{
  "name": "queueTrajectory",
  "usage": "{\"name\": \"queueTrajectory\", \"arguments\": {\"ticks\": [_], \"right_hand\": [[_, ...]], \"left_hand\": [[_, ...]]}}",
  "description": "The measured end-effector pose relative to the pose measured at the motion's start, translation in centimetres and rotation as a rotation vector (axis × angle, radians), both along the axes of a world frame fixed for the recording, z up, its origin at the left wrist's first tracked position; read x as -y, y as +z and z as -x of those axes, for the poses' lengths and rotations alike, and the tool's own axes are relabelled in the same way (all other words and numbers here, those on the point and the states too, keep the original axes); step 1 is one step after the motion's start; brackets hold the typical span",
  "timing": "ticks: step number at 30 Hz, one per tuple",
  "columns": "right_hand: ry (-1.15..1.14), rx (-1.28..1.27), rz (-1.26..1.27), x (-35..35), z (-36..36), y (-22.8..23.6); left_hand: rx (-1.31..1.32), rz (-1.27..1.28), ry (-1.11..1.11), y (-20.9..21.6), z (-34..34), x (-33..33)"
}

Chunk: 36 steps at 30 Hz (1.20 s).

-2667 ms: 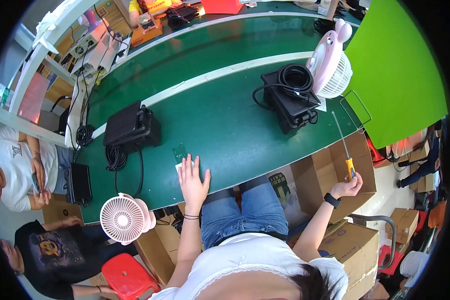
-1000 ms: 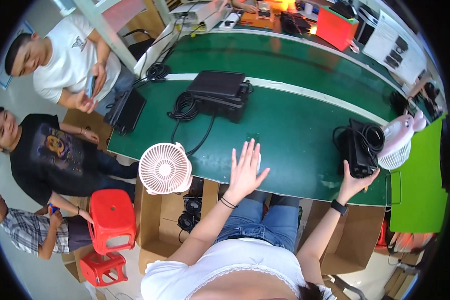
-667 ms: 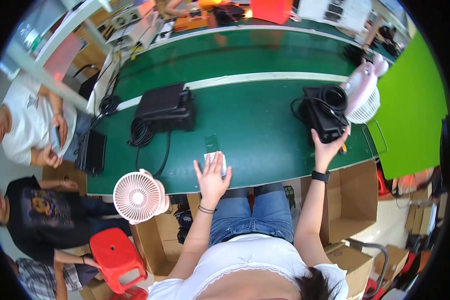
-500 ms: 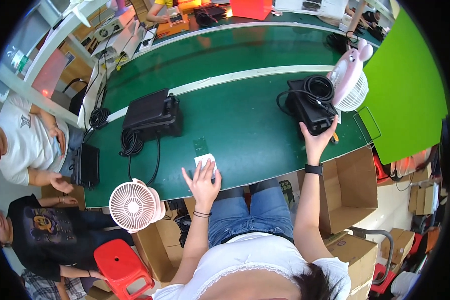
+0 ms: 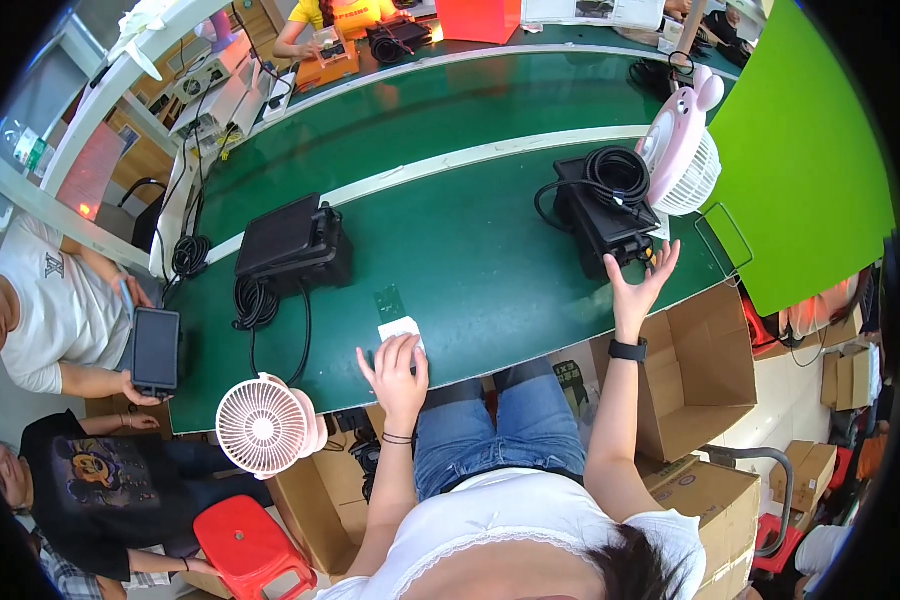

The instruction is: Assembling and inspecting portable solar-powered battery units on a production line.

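Green surface (image 5: 470, 250): left hand (image 5: 398, 378) unclenched on white paper (image 5: 398, 327); right hand (image 5: 640, 292) splayed, black case (image 5: 595, 230) at its eleven o'clock, contact unclear.

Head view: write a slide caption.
Left hand on a white card, right hand by a black box on a green table.

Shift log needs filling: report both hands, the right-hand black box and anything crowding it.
Left hand open, partly over white card. Right hand spread at near end of black box, grip unclear. Coiled cable atop box; pink fan close beside.
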State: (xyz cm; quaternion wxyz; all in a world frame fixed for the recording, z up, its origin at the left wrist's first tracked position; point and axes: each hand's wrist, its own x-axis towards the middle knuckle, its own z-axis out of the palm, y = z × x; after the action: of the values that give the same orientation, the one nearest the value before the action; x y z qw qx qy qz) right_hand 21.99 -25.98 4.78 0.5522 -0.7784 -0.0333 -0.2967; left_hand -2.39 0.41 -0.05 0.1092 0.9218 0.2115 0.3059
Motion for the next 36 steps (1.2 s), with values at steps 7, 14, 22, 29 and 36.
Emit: {"name": "queueTrajectory", "arguments": {"ticks": [7,14,22,29,36], "right_hand": [[-0.033,0.235,-0.109,1.5,1.0,1.4],[0.104,0.433,0.143,-2.0,2.5,3.5],[0.529,0.280,0.266,-6.8,3.4,0.6],[0.531,0.019,0.035,-7.2,2.0,-5.1],[0.494,-0.138,0.003,-6.6,1.8,-5.9]], "left_hand": [[0.006,-0.004,-0.019,-0.1,-0.3,0.2],[-0.101,-0.016,0.060,1.0,-0.5,0.5],[-0.217,0.076,0.008,0.5,-0.3,-0.4],[-0.046,0.133,-0.011,0.1,-0.1,-0.7],[0.098,0.321,0.012,0.8,0.0,-1.8]]}}
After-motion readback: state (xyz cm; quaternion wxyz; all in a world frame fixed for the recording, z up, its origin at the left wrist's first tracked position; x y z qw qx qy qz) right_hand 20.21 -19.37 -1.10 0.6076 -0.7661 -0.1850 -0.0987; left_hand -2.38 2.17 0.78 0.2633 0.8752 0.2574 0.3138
